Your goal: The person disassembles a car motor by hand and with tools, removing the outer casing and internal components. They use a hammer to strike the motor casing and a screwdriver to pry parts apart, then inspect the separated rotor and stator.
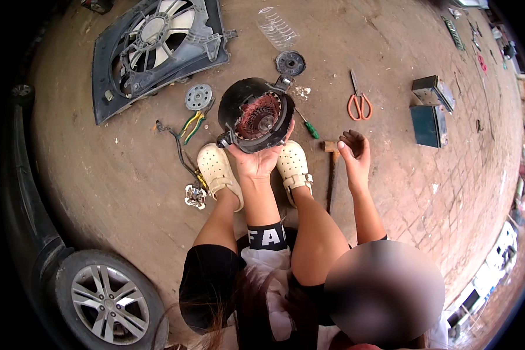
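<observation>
on the floor lie a fan shroud (157,49), pliers (192,124), screwdriver (307,125), scissors (359,102), hammer (332,169) and two boxes (430,111). left hand (256,158) is raised, clamped under the motor (254,114) above the shoes (219,168). right hand (354,153) hovers empty, fingers loosely curled, over the hammer.

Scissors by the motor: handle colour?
Orange handles on the scissors, clearest in the head view.

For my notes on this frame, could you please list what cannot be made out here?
Head view only:
- Underside of the motor housing: hidden by the left hand cupping it.
- Right hand: whether its curled fingers hold anything.
- Hammer handle: partly behind the right forearm.
- Car wheel: cut off by the lower rim.
</observation>
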Tool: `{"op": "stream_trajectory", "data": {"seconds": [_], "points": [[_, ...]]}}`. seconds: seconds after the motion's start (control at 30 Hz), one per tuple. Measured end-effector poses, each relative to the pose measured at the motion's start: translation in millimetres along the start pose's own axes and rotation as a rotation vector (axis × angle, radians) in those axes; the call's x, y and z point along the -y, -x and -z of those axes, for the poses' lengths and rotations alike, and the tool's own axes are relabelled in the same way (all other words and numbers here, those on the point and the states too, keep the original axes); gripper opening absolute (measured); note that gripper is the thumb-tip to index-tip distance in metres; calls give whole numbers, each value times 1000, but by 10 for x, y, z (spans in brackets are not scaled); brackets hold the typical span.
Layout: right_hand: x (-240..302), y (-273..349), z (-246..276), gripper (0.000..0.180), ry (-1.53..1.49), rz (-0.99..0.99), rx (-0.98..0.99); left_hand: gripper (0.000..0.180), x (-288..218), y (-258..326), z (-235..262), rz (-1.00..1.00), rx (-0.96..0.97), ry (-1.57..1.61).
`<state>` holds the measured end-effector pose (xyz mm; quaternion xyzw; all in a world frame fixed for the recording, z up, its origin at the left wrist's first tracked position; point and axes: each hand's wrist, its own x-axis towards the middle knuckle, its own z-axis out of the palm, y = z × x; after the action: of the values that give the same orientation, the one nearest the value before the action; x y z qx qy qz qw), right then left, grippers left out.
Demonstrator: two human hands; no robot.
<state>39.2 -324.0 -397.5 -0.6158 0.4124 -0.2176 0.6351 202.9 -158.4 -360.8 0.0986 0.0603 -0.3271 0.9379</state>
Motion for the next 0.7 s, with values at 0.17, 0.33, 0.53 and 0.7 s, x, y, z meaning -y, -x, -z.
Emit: {"op": "stream_trajectory", "data": {"seconds": [0.17, 0.33, 0.53, 0.7], "points": [[380, 25, -812, 127, -297, -30, 486, 93, 200, -51, 441, -107, -44, -338], [289, -47, -609, 113, -593, -236, 553, 121, 573, -42, 54, -271, -59, -596], [147, 26, 49, 122, -706, -206, 639, 131, 799, 86, -121, -343, 120, -856], [440, 258, 87, 121, -557, -79, 534, 133, 742, 161, -275, -129, 184, -551]]}}
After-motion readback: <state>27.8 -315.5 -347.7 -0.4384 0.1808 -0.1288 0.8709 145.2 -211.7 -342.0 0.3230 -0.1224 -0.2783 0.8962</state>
